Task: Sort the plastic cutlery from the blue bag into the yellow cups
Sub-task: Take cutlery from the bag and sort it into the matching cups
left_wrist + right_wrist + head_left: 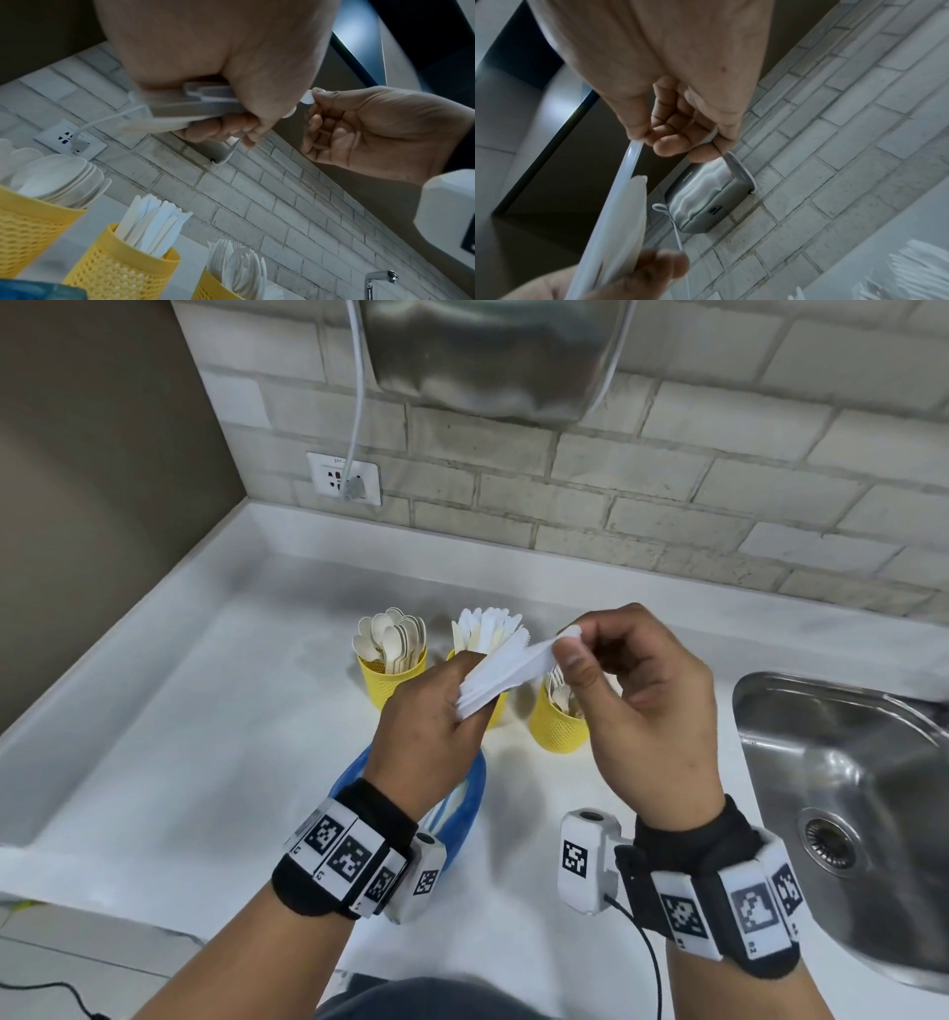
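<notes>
Left hand [426, 711] grips fanned bundle of white plastic knives [500, 672] above blue bag [464, 819]; right hand [637, 690] pinches one knife's end. Risk: loose grip spills bundle beside middle yellow mesh cup [123, 263].

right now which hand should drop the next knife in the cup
Right. The right hand already pinches the end of one knife, and the left hand is full with the bundle, above the knife cup.
</notes>
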Tool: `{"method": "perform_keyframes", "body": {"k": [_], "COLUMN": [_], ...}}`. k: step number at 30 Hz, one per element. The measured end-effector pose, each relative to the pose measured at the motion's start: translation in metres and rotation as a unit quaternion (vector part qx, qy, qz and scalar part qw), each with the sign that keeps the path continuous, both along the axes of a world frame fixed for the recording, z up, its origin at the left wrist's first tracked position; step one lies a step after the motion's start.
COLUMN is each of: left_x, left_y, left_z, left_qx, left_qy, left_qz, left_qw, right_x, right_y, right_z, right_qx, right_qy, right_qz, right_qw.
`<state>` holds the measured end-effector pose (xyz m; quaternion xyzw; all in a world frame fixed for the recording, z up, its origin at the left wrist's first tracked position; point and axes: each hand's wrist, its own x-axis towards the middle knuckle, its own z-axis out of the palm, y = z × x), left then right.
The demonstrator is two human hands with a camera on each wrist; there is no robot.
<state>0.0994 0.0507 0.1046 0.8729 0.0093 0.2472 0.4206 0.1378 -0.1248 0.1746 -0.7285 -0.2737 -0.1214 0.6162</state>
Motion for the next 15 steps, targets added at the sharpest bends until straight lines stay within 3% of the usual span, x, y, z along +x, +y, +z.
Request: {"method": "perform_keyframes", "body": {"k": [4, 8, 10, 15], "left_x": [-0.007, -0.011, -0.013, -0.019], "left_y": [-0.002, -0.005, -0.006, -0.005], "left_z": [0.003, 0.006, 0.006, 0.006], "left_qx": [-0.001, -0.006, -0.006, 0.001], "left_qy": [-0.001, 0.004, 0.010, 0.013], "left_qz": [0.000, -0.008, -0.009, -0.007], "left_qw": [1.000, 1.000, 1.000, 1.000], "right_x": [-0.004, -0.008, -0.010, -0.016], "right_y": [-0.004, -0.003, -0.002, -0.004], "right_z": [0.005, 0.000, -0.001, 0.010], "right_qx": [0.074, -0.019, -0.022, 0.136], "right_qy": [0.060, 0.065, 0.063, 0.086], "right_qz": [0.015, 0.054, 0.049, 0.027], "right_qw": [0.995, 0.996, 0.997, 0.987]}}
